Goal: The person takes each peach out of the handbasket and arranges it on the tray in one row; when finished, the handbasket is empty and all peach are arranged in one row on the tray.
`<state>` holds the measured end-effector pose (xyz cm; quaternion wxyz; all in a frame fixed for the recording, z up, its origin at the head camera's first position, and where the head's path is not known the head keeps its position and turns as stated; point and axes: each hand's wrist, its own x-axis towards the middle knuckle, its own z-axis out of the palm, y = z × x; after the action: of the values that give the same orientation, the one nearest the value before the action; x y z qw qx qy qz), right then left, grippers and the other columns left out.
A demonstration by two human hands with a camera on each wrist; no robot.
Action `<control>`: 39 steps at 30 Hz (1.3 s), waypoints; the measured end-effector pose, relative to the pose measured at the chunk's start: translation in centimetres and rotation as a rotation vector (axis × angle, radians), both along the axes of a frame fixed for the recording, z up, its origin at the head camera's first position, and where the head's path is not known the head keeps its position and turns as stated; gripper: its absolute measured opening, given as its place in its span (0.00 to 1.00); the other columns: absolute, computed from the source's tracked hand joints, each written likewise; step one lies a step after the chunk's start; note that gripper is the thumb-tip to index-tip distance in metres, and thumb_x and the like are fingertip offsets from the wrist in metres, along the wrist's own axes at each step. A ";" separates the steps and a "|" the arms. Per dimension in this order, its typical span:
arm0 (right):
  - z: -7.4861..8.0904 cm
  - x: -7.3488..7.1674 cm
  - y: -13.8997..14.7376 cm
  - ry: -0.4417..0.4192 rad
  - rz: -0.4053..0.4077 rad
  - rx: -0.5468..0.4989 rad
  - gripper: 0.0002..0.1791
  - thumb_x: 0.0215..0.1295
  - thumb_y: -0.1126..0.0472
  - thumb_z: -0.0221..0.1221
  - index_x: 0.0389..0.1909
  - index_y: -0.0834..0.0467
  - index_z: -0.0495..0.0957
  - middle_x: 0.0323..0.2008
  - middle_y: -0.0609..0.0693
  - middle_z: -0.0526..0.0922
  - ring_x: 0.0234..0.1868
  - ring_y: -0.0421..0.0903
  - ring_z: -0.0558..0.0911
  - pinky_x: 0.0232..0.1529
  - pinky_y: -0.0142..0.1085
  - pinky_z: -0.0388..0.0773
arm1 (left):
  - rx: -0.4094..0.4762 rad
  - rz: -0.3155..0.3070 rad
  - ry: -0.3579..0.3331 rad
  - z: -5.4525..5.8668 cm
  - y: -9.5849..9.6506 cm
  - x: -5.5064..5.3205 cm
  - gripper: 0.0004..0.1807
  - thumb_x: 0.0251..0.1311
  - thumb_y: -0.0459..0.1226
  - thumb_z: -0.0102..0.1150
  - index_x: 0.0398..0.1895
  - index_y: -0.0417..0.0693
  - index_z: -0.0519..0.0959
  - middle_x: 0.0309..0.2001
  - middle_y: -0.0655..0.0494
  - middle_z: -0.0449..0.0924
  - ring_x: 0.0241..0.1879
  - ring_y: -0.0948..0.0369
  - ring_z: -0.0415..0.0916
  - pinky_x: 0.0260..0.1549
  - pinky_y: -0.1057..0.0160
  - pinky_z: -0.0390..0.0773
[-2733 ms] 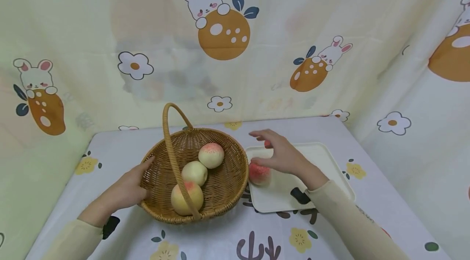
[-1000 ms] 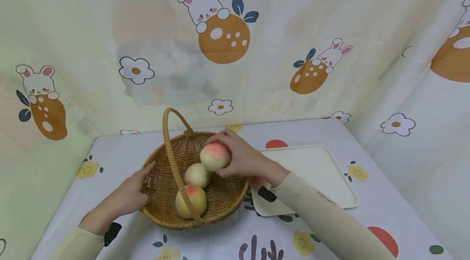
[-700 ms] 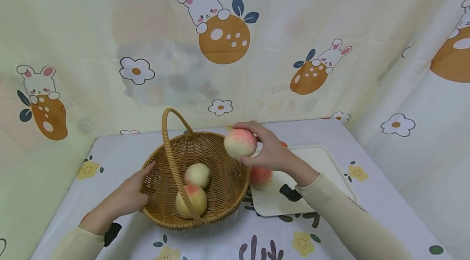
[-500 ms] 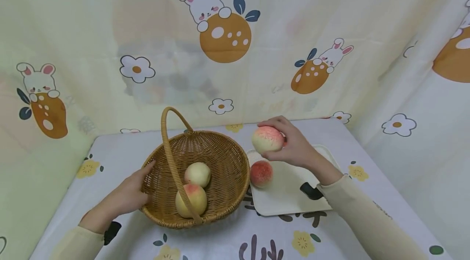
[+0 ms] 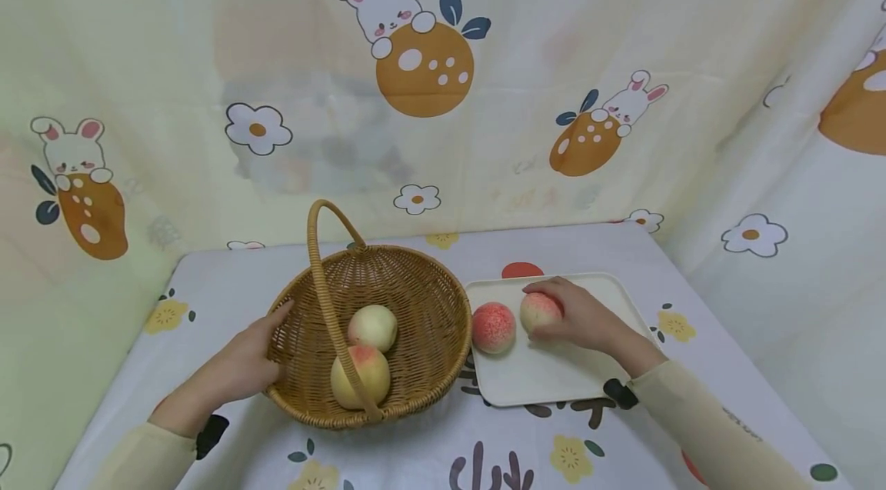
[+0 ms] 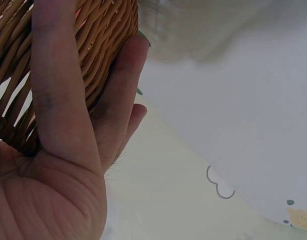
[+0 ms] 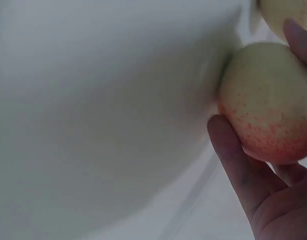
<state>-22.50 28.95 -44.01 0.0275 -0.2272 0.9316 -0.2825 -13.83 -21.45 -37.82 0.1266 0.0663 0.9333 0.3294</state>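
Note:
My left hand (image 5: 238, 367) grips the rim of a wicker basket (image 5: 432, 305) with a tall arched handle. In the left wrist view its fingers (image 6: 61, 90) lie along the woven wall (image 6: 106, 40). Inside the basket are two peaches, a pale one (image 5: 374, 328) and a yellowish, red-blushed one (image 5: 367, 378), partly behind the handle. Over the white tray (image 5: 526, 382), my right hand (image 5: 584, 317) holds a pale peach with a pink blush (image 5: 538, 311), thumb and fingers around its sides. A redder peach (image 5: 494, 328) sits to its left, at the tray's left edge.
The basket stands close beside the tray's left edge. A patterned cloth (image 5: 408, 459) covers the table, and printed curtains (image 5: 311, 51) hang behind and at both sides.
The right hand took the pink-blushed peach out of the basket, carried it right and lowered it onto the tray beside the red peach. The left hand stays at the basket rim.

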 end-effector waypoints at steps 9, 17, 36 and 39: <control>0.6 0.8 0.0 -0.134 0.077 -0.125 0.44 0.47 0.69 0.75 0.69 0.60 0.70 0.64 0.60 0.72 0.55 0.57 0.74 0.41 0.38 0.84 | 0.007 0.011 -0.016 0.0 -0.1 0.2 0.52 0.46 0.21 0.59 0.78 0.30 0.48 0.72 0.20 0.51 0.65 0.24 0.58 0.49 0.33 0.76; 0.8 1.0 -0.5 -0.125 0.100 -0.102 0.46 0.47 0.61 0.78 0.69 0.58 0.69 0.62 0.57 0.73 0.54 0.55 0.74 0.43 0.41 0.83 | 0.017 0.015 -0.020 -0.2 -0.3 0.1 0.53 0.45 0.21 0.60 0.78 0.30 0.49 0.71 0.20 0.51 0.64 0.24 0.60 0.46 0.35 0.79; 8.4 2.0 -15.7 -0.076 0.365 -0.258 0.61 0.47 0.40 0.77 0.79 0.38 0.52 0.74 0.41 0.58 0.73 0.49 0.62 0.68 0.50 0.66 | 0.014 0.004 -0.019 0.1 0.2 0.2 0.53 0.44 0.20 0.58 0.78 0.28 0.47 0.72 0.20 0.50 0.67 0.25 0.57 0.53 0.32 0.73; 8.1 2.7 -17.6 -0.093 0.421 -0.183 0.61 0.48 0.40 0.76 0.80 0.39 0.51 0.75 0.44 0.58 0.74 0.45 0.61 0.70 0.49 0.62 | 0.016 0.003 -0.016 0.1 0.3 0.2 0.52 0.45 0.20 0.58 0.78 0.28 0.47 0.72 0.20 0.50 0.66 0.25 0.57 0.53 0.32 0.72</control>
<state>-19.75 11.35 -35.95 0.1080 -0.4048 0.8318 -0.3641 -13.61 -21.20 -37.68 0.1329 0.0633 0.9297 0.3376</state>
